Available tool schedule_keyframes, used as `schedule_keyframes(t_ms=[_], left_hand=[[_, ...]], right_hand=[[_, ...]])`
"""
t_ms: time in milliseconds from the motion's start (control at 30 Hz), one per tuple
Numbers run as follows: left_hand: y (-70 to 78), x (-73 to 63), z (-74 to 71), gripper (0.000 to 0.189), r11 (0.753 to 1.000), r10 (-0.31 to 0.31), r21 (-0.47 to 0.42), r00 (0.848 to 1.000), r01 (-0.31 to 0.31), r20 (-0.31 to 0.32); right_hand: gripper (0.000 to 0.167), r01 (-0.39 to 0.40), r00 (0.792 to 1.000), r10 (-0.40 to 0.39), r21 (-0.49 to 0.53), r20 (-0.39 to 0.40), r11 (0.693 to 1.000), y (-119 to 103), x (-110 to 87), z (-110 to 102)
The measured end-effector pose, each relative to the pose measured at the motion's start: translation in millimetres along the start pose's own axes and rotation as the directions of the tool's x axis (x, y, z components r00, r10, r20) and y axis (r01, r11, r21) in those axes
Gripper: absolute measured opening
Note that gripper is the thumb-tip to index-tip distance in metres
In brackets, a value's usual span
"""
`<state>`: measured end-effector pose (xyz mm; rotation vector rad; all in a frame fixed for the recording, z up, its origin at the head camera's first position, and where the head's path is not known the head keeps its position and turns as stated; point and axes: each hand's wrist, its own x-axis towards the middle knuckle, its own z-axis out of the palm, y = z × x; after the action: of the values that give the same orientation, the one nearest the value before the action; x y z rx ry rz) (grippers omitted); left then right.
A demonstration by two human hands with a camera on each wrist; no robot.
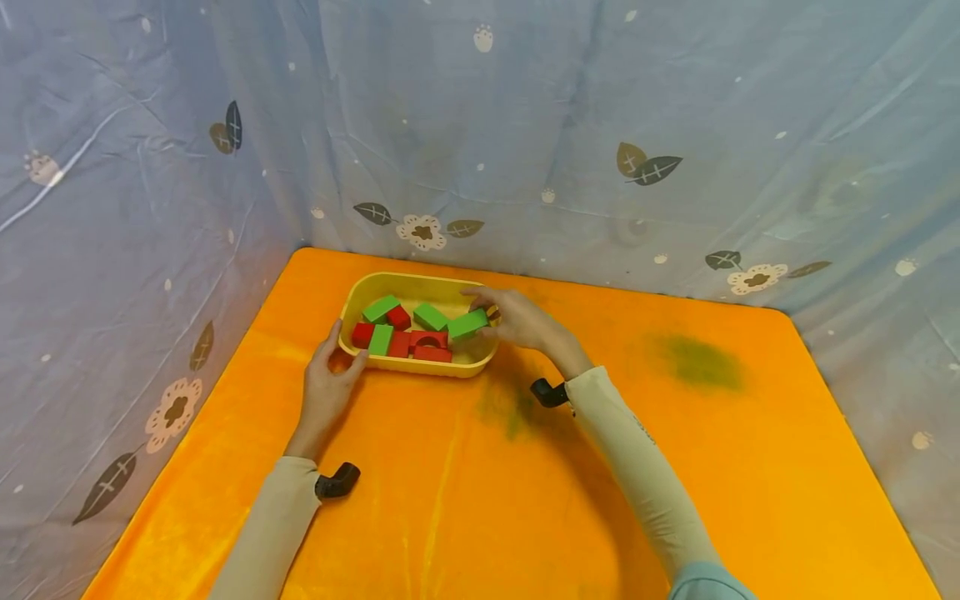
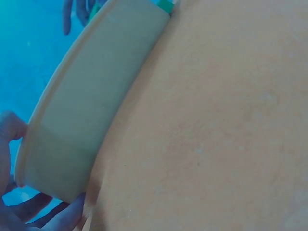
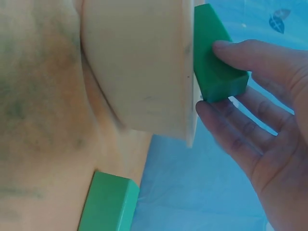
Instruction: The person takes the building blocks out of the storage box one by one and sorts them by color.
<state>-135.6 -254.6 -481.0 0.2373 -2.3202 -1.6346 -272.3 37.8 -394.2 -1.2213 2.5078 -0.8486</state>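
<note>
A yellow plastic tub point(image 1: 408, 364) holds several red and green toy blocks, one of them a red arch block point(image 1: 429, 337). My left hand point(image 1: 327, 385) grips the tub's left end, with the thumb at its near side; in the left wrist view its fingers lie around the tub's end wall point(image 2: 62, 159). At the tub's right end my right hand point(image 1: 517, 321) pinches a green block point(image 3: 216, 67) between thumb and fingers, at the rim. In the right wrist view another green block point(image 3: 108, 202) lies on the cloth outside the tub, hidden in the head view.
An orange cloth point(image 1: 450, 500) covers the table. Dark green stains point(image 1: 701, 362) mark it at the right. A patterned grey-blue curtain point(image 1: 555, 125) hangs behind the table and along both sides.
</note>
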Motion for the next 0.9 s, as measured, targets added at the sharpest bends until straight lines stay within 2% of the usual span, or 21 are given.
schedule_keyframes(t_ms=[333,700,900], left_hand=[[-0.9,0.4,1.0,0.071,1.0,-0.01,0.02,1.0,0.01,-0.016],[1.3,-0.8,0.3,0.072,1.0,-0.022,-0.004,1.0,0.022,-0.008],[1.1,0.0,1.1,0.074,1.0,-0.028,-0.008,1.0,0.028,0.002]], right_hand=[[0.062,0.009,0.996,0.003,0.122,-0.091,0.992,12,-9.6,3],[0.058,-0.047,0.981,0.093,0.256,-0.169,0.966,27,-25.7,4],[0.056,-0.058,0.972,0.12,0.286,-0.203,0.956,31,-33.2,3]])
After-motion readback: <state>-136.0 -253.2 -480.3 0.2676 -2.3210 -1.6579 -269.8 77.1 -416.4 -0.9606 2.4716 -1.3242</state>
